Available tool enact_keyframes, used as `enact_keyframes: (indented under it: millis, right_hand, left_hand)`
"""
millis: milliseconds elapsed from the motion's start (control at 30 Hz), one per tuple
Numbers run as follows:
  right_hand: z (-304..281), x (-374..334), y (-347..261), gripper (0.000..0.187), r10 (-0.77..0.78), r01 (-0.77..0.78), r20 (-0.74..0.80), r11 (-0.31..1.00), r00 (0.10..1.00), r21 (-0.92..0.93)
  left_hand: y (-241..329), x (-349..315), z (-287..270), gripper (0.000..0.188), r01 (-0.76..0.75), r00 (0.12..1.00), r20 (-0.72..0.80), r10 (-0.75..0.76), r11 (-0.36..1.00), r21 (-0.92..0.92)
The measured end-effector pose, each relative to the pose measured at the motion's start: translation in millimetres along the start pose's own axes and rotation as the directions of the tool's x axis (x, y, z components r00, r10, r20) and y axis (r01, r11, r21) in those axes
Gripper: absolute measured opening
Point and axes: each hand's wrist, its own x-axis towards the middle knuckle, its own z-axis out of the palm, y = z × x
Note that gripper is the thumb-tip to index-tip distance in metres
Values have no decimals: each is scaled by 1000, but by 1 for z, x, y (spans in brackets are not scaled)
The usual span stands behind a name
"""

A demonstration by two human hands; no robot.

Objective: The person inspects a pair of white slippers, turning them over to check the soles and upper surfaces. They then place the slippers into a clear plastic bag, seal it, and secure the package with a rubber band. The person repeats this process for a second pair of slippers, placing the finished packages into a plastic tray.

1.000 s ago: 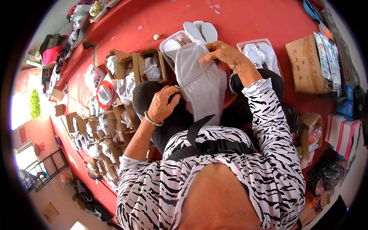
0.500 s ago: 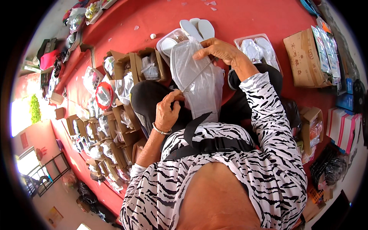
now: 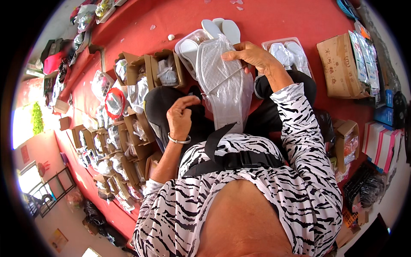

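A bundle of white insoles (image 3: 220, 68) in a clear plastic bag stands tilted between my knees. A thin band runs slantwise round its middle. My right hand (image 3: 257, 60) grips its upper right edge, thumb on the front face and the other fingers partly hidden behind. My left hand (image 3: 180, 115) is apart from the bag, to its left above my knee. Its index finger stretches out toward the bag, the others are loosely curled, and nothing shows in them. Behind the bundle is a clear plastic tub (image 3: 183, 39) with white insoles, and more loose insoles (image 3: 231, 31) lie beyond.
Another tub (image 3: 309, 70) of wrapped white insoles sits right of my knee. Farther right stands a cardboard carton (image 3: 342, 66). Open cardboard boxes (image 3: 141, 68) with bagged goods crowd the left, beside a red round-rimmed item (image 3: 114, 104). The floor (image 3: 278, 21) is red.
My left hand has come off the bag's left edge and drawn back to the left. The bundle, held in my right hand, has tipped slightly, showing more of the insole face.
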Motion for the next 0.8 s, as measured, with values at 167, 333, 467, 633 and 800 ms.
enact_keyframes:
  millis: [167,333,467,633,800]
  right_hand:
    - [-4,2,4,48,5,-5,-5,1000,1000,19]
    - [7,-7,-9,52,-5,5,3,997,1000,74]
    - [2,-15,1,54,-3,3,-20,1000,1000,16]
    - [14,-18,19,51,-48,54,-33,970,998,237]
    - [33,-30,35,49,-10,15,-24,975,1000,221]
  left_hand:
    - [18,41,12,50,191,979,10,-204,897,-397]
    - [17,58,52,48,575,814,454,-364,621,-533]
    - [-7,67,58,46,561,826,410,-386,493,-665]
    - [-7,60,50,51,465,885,328,-330,596,-654]
    - [-23,59,35,49,534,842,348,-413,542,-649]
